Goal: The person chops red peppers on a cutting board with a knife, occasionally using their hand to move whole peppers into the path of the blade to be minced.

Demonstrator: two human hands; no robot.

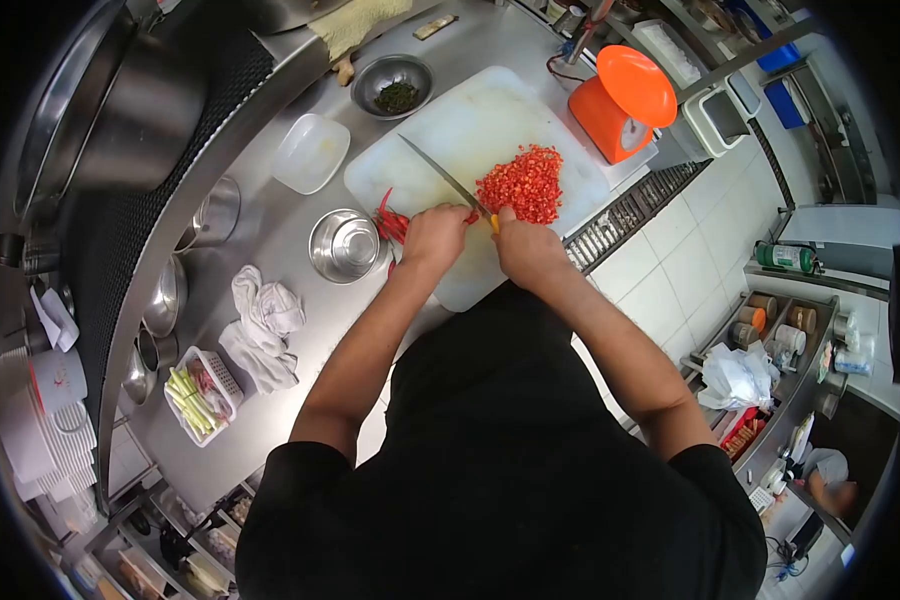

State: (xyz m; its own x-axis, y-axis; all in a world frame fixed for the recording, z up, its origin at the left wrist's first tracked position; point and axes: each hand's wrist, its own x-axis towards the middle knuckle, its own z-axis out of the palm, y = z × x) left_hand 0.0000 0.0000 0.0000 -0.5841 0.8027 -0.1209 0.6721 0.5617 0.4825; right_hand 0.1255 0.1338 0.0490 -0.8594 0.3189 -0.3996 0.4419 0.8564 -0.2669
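My right hand (pixel 530 247) is closed around the yellow handle of a kitchen knife (pixel 440 172), its long blade pointing to the far left over the white cutting board (pixel 500 100). Beside it, my left hand (pixel 437 237) has its fingers curled down on red chilies, with a short red piece showing by the blade. Several whole red chilies (pixel 390 220) stick out to the left of that hand. A heap of chopped red chili (pixel 526 182) lies on the board to the right of the blade.
Left of the board stand a steel bowl (pixel 351 246), a white plastic tray (pixel 312 153), a cloth (pixel 262 325) and a basket of green stalks (pixel 196 405). A bowl of dark green herbs (pixel 397 97) and an orange scale (pixel 610 110) flank the far end. Another person (pixel 830 480) is at far right.
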